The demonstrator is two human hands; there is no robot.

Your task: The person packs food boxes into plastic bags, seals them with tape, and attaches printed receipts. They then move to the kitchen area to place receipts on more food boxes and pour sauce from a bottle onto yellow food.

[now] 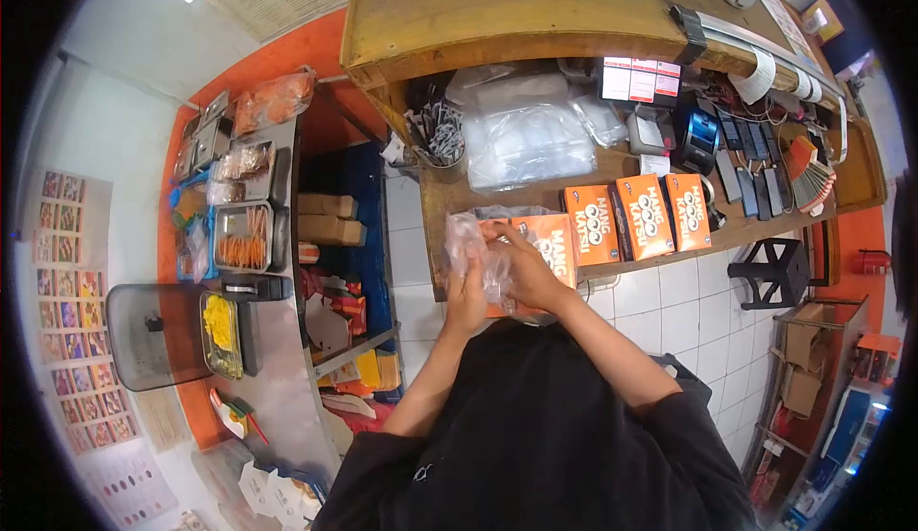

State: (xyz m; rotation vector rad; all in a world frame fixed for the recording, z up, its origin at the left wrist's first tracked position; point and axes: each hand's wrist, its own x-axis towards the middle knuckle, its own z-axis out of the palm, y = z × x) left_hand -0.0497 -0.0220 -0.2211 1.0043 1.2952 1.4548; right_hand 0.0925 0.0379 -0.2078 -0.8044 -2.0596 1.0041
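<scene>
At the counter's front edge, an orange takeaway box (550,234) with white lettering sits with a clear plastic bag (492,268) around it. My left hand (469,290) is closed on the bunched plastic at the bag's left side. My right hand (533,273) grips the same bag in front of the box, with its fingers bent toward my left hand. Just to the right stand more orange boxes: one (591,230) close beside the bagged box, then another (644,217), and one (688,211) at the end of the row.
Behind the boxes lies a stack of clear plastic bags (531,143). A cup of wrapped utensils (442,139) stands left of it. Phones (755,177) and a blue device (700,139) occupy the right. Food trays (244,239) line the left counter; a black stool (770,273) stands on the floor.
</scene>
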